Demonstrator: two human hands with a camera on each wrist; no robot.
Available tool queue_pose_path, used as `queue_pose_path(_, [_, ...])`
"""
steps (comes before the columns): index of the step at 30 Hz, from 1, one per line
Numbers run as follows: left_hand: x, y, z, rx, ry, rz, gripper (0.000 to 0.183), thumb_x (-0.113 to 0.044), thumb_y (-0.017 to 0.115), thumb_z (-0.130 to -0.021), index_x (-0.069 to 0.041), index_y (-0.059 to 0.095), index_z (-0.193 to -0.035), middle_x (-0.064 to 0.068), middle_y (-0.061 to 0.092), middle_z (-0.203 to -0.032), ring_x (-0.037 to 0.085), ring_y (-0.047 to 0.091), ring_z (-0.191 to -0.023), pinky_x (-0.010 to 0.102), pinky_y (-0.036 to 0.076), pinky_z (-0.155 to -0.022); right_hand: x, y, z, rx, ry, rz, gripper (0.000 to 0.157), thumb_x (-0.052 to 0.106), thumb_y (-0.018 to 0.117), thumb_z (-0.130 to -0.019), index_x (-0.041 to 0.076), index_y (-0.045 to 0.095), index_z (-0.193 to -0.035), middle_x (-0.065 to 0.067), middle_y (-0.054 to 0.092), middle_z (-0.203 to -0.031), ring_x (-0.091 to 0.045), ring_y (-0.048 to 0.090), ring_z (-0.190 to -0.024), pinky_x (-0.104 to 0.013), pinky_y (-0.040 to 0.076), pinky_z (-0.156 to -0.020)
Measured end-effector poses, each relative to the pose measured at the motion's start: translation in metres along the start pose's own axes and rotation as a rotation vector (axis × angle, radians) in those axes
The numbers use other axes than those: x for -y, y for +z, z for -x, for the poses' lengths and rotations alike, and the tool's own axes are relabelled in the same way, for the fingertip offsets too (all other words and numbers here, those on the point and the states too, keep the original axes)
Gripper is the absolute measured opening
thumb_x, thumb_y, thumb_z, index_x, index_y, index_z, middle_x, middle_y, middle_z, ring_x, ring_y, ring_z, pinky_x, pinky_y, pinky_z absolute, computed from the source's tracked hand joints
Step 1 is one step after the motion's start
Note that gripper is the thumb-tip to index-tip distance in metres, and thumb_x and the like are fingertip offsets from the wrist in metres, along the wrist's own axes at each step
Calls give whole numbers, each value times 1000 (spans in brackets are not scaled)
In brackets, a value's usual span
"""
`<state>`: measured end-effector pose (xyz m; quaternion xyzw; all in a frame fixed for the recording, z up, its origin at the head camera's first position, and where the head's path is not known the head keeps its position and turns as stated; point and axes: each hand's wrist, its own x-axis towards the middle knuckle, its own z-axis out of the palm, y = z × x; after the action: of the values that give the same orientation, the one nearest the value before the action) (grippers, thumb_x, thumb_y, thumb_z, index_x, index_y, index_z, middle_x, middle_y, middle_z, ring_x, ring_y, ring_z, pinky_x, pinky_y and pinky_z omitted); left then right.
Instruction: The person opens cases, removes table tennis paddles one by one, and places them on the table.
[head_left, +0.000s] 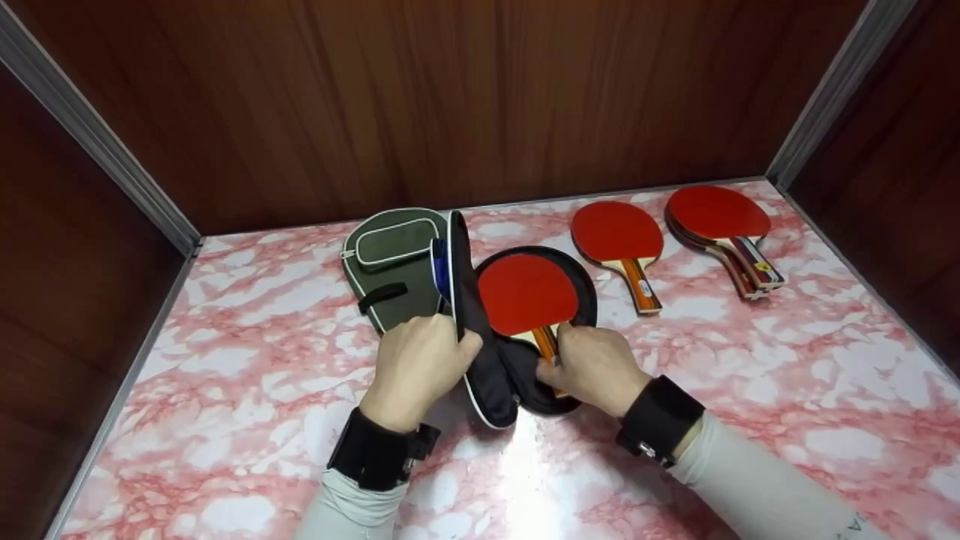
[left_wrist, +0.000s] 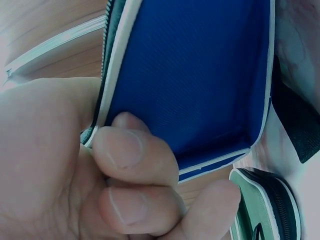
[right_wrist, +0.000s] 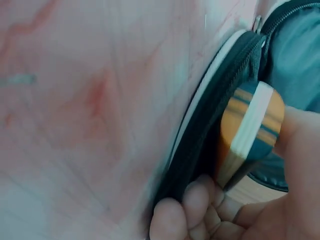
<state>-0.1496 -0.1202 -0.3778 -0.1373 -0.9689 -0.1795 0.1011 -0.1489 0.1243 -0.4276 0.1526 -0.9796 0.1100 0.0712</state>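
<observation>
A dark-lined paddle case (head_left: 587, 281) lies unzipped on the table, its flap (head_left: 468, 292) raised on the left. My left hand (head_left: 420, 364) grips the flap's edge, fingers curled over the white piping; the left wrist view shows the flap's blue outer side (left_wrist: 200, 75). Inside the case lies a table tennis paddle (head_left: 529, 292) with its red face up. My right hand (head_left: 596, 364) holds its striped handle, whose end (right_wrist: 252, 122) shows in the right wrist view close by the zipper edge (right_wrist: 210, 100).
Behind the flap, a green paddle case (head_left: 401, 277) with white piping and a black strap lies at the back left. One red paddle (head_left: 619, 232) rests right of the open case. Farther right is a stack of paddles (head_left: 718, 214). Wooden panels (head_left: 480, 105) enclose the table.
</observation>
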Motion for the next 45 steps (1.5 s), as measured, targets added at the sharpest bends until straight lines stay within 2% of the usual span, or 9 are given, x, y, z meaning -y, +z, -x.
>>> queue_pose_path(6, [0,-1,2,5,-4,8,40,-27,66,-93,-17,54,-56,8,60,-60,38,66,-60,54,51,-55,-1,0,1,-30,11,40,34,33,79,-91,2,65,-93,-1,50,-58,-28,61,-53,-49,51,-49])
queue_pose_path(10, [-1,-2,2,3,-6,6,40,-27,66,-93,-17,54,-56,9,61,-61,38,67,-60,54,51,-54,-7,-4,0,2,32,18,32,35,75,-94,5,62,-92,-1,50,-59,-26,58,-53,-49,50,-51])
queue_pose_path(14, [-1,-3,2,0,-1,5,41,-27,65,-93,-16,53,-55,11,62,-61,39,67,-61,54,51,-53,-13,-11,0,51,64,-48,30,35,72,-96,7,61,-94,-2,54,-65,-25,59,-58,-49,50,-56])
queue_pose_path(19, [-2,-3,2,-1,-1,10,41,-25,65,-92,-16,53,-55,10,61,-61,40,68,-61,53,51,-53,-21,-18,3,66,61,-144,26,32,71,-98,8,60,-94,-2,55,-68,-23,55,-59,-43,46,-59])
queue_pose_path(28, [-4,-4,2,-6,9,14,39,-26,66,-93,-14,55,-57,11,62,-62,39,69,-63,55,52,-55,-39,-20,6,-83,32,-163,21,27,72,-97,11,58,-93,1,52,-66,-21,51,-55,-41,42,-54])
queue_pose_path(33, [-4,-3,1,-7,6,4,39,-27,66,-93,-14,57,-58,14,66,-65,40,70,-64,56,53,-56,-56,-31,-2,-114,59,-170,20,26,71,-96,9,60,-93,-2,55,-68,-25,54,-57,-46,46,-57])
queue_pose_path(40, [-4,-2,1,-8,6,-11,40,-28,66,-94,-14,56,-58,15,66,-65,40,69,-63,56,53,-55,-92,-53,-19,-33,171,-151,28,33,68,-102,6,63,-99,-9,63,-79,-32,61,-67,-51,47,-62])
queue_pose_path(45, [-3,-1,2,-14,7,-9,40,-28,66,-94,-14,56,-58,14,66,-64,39,68,-61,56,53,-55,-114,-58,-28,0,223,-118,32,35,65,-102,3,63,-101,-15,66,-84,-38,63,-72,-57,50,-69])
